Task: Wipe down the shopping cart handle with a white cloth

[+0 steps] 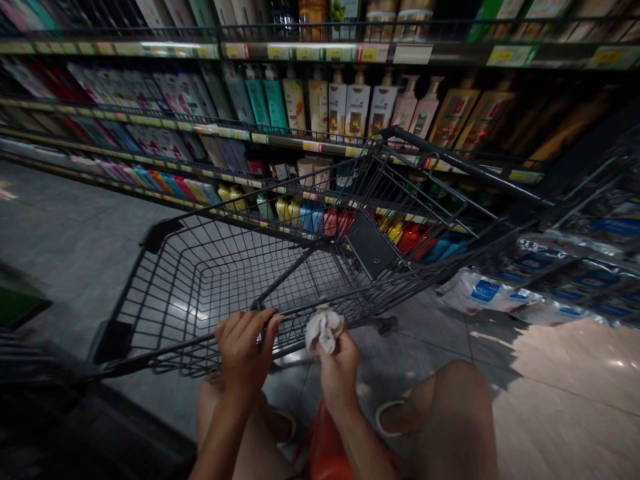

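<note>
A black wire shopping cart (pixel 215 267) stands crosswise before me, and nothing shows in its basket. My left hand (pixel 245 347) is wrapped over the cart's near side rail. To its right, my right hand (pixel 340 363) holds a crumpled white cloth or tissue (pixel 325 330) close to the same rail. The cart's handle (pixel 450 157) is at the upper right, away from both hands. Between the handle and the basket sits a dark flat panel (pixel 373 243).
Shelves (pixel 190 123) of bottles run behind the cart. Silvery packs with blue labels (pixel 485 290) hang at the right. A red item (pixel 327 443) lies between my knees above the grey tiled floor (pixel 440 340). Something green (pixel 17 300) shows at the left edge.
</note>
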`<state>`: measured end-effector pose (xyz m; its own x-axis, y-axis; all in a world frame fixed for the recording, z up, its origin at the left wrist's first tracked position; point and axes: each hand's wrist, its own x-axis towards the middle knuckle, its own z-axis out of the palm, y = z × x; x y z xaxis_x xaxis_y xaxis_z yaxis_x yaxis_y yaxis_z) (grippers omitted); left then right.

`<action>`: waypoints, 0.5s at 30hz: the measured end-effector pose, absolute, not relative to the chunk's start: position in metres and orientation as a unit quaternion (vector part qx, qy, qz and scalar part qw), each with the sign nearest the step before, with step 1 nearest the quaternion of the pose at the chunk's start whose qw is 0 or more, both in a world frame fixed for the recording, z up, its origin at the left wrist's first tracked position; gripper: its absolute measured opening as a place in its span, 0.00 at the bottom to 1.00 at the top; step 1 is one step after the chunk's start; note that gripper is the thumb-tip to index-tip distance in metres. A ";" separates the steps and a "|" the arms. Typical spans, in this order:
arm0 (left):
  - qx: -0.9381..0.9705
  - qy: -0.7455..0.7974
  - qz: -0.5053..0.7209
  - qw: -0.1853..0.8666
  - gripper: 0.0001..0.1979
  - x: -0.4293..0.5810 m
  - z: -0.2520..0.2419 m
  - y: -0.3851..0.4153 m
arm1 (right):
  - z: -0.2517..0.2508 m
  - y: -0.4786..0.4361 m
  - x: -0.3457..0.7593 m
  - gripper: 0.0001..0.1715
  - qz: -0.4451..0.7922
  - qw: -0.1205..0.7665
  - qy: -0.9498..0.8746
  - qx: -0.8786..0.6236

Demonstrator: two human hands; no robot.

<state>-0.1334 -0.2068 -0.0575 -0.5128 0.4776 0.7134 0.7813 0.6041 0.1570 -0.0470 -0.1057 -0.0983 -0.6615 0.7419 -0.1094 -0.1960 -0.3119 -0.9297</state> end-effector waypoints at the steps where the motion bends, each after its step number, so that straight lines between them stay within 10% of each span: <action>1: -0.375 -0.837 -0.237 0.320 0.05 -0.133 -0.058 -0.207 | -0.095 -0.106 -0.048 0.11 0.810 0.287 -0.429 -0.280; 15: -0.371 -0.840 -0.239 0.317 0.06 -0.132 -0.057 -0.205 | -0.063 -0.107 -0.059 0.12 0.842 0.236 -0.298 -0.383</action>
